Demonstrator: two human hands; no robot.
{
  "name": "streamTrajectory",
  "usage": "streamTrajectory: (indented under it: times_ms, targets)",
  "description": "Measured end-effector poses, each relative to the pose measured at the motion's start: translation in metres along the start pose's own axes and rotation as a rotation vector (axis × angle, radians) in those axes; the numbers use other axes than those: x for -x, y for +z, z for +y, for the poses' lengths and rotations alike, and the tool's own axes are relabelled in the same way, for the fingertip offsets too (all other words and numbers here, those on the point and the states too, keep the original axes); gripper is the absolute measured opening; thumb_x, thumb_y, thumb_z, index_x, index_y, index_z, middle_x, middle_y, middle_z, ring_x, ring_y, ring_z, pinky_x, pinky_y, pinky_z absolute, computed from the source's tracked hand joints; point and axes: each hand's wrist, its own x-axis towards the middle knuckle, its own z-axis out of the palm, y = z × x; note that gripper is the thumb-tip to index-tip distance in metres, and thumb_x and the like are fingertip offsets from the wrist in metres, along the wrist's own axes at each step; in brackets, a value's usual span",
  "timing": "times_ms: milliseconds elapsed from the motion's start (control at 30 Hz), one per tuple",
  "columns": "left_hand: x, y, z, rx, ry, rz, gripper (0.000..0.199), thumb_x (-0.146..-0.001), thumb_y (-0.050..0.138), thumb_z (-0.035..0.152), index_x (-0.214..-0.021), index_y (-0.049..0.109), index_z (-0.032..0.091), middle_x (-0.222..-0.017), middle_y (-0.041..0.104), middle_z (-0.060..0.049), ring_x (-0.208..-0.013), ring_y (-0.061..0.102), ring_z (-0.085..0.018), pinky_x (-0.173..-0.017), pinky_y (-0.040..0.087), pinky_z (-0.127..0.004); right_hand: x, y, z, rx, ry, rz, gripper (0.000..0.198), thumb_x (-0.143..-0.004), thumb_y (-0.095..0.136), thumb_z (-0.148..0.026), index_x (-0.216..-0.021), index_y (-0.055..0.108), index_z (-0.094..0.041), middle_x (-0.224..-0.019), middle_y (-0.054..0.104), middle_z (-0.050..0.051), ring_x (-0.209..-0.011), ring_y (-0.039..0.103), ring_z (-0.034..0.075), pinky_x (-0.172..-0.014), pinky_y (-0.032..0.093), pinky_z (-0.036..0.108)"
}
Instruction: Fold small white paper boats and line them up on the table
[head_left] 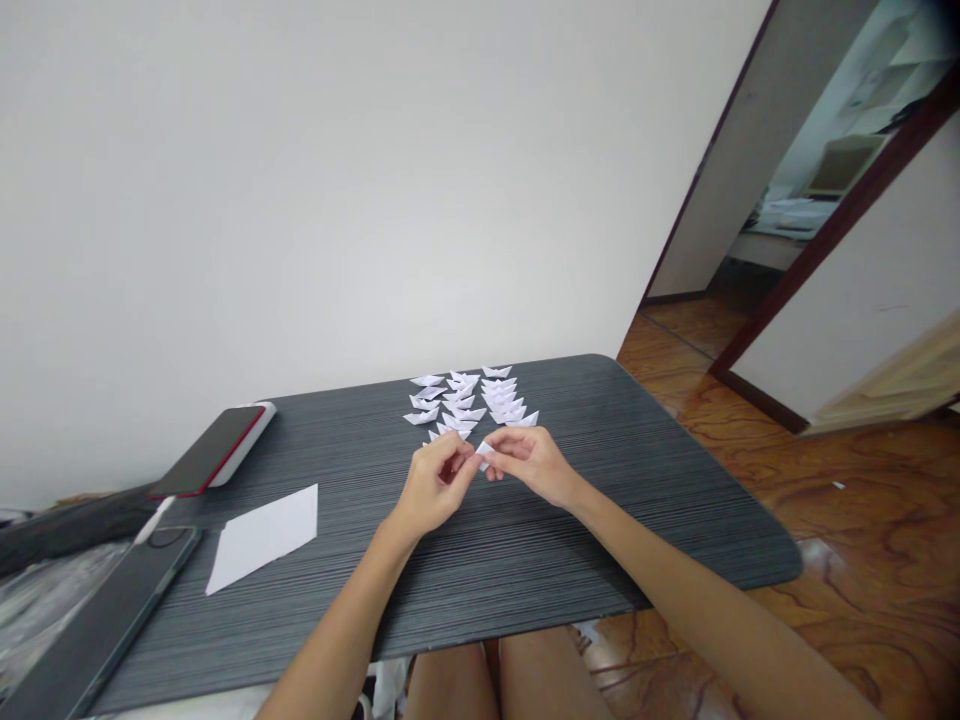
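A small folded piece of white paper (485, 452) is pinched between my two hands over the middle of the table. My left hand (441, 478) grips its left side with thumb and fingers. On the other side, my right hand (534, 462) holds it between thumb and forefinger. Just beyond my fingers stand several white paper boats (461, 400), lined up in three columns toward the wall. My hands hide part of the nearest boats.
On the dark ribbed table (345, 440), a stack of white paper (266, 535) lies to the left. Behind it a phone with a red edge (214, 450) rests on a white object, a cable attached. A dark flat device (112, 610) lies at the left edge. A white wall (375, 200) borders the back.
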Motion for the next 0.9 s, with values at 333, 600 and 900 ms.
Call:
streamTrajectory:
  times_ms: [333,600,900]
  targets:
    - [0.000,-0.001,0.001,0.004,0.056,-0.080,0.027,-0.078,0.045,0.021,-0.052,0.042,0.014,-0.050,0.032,0.004,-0.048,0.030,-0.006,-0.049,0.024,-0.021,0.001,-0.001,-0.003,0.071,0.014,-0.047,0.015,-0.067,0.061,-0.025,-0.069,0.055,-0.011,-0.055,0.050,-0.003,-0.046,0.045,0.005,-0.046,0.036,0.020]
    - [0.003,0.010,0.002,0.203,-0.201,-0.031,0.033,-0.078,0.044,0.032,-0.053,0.048,0.013,-0.044,0.034,0.005,-0.042,0.029,-0.005,-0.042,0.023,-0.020,-0.001,0.001,-0.002,0.005,0.065,-0.023,0.023,-0.065,0.063,-0.030,-0.063,0.049,-0.012,-0.051,0.051,-0.003,-0.039,0.038,0.004,-0.039,0.027,0.019]
    - [-0.002,0.001,-0.003,0.086,-0.095,0.020,0.020,-0.078,0.047,0.031,-0.078,0.059,0.014,-0.062,0.051,-0.001,-0.055,0.046,-0.009,-0.048,0.036,-0.019,0.002,-0.006,-0.008,0.412,-0.246,0.104,0.012,-0.074,0.055,-0.026,-0.075,0.060,-0.015,-0.068,0.055,0.003,-0.052,0.048,0.008,-0.051,0.041,0.023]
